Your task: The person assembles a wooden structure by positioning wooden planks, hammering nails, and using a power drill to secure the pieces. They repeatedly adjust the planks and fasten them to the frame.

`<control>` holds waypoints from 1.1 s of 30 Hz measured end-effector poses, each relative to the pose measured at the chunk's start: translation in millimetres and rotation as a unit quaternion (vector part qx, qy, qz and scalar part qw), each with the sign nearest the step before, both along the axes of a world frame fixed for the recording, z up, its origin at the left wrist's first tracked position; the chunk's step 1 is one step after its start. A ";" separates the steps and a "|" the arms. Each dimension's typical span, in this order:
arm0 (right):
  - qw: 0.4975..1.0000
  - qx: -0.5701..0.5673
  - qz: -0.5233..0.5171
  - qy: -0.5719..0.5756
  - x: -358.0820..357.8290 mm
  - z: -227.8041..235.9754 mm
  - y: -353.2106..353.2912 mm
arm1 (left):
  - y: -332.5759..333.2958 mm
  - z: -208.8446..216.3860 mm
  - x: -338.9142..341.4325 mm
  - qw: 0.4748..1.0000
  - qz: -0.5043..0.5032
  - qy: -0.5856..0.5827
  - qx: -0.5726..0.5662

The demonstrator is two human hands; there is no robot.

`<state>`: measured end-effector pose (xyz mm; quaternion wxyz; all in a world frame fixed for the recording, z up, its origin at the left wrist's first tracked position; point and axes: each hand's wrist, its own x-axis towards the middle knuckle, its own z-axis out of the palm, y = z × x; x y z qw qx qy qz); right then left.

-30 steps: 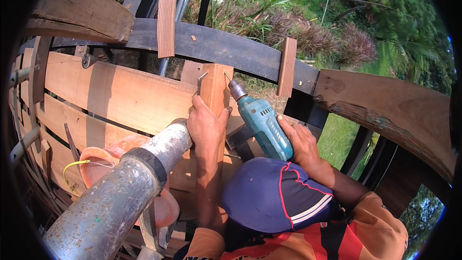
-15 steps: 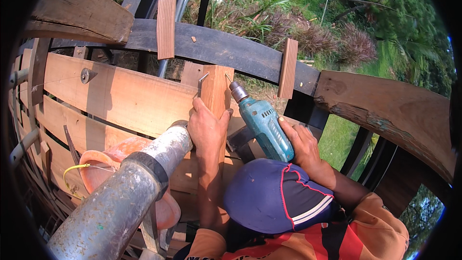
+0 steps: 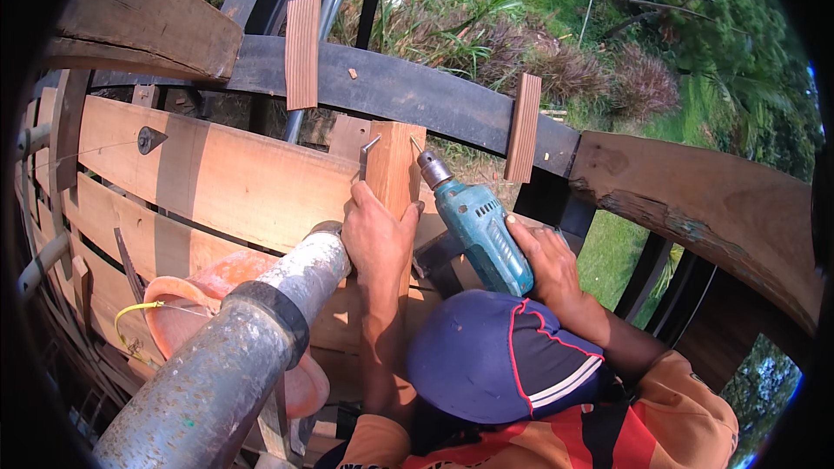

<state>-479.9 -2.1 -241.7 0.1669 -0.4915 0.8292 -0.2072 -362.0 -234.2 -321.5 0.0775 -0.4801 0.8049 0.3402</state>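
Neither of my hands shows. The two hands in view belong to a co-worker in a dark blue cap and an orange and red shirt. That person's right hand grips a teal power drill from behind. Its thin bit meets the right side of an upright wooden post near the top. The co-worker's left hand is wrapped round the post lower down, fingers partly hidden. A bent metal rod sticks out of the post's left side.
A thick metal pipe slants across the lower left beside an orange plastic vessel. Light wooden planks run behind. A plumb bob hangs before them. A black curved beam carries two wooden blocks. Grass and plants lie beyond.
The view has shifted very slightly. The plumb bob has swung a little to the left. The drill and the co-worker's hands keep their places on the post.
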 end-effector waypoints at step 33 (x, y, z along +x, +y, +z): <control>0.987 0.002 0.037 -0.154 0.7 -11.0 9.0 | -3.5 6.1 -9.1 0.999 0.028 -0.029 -0.010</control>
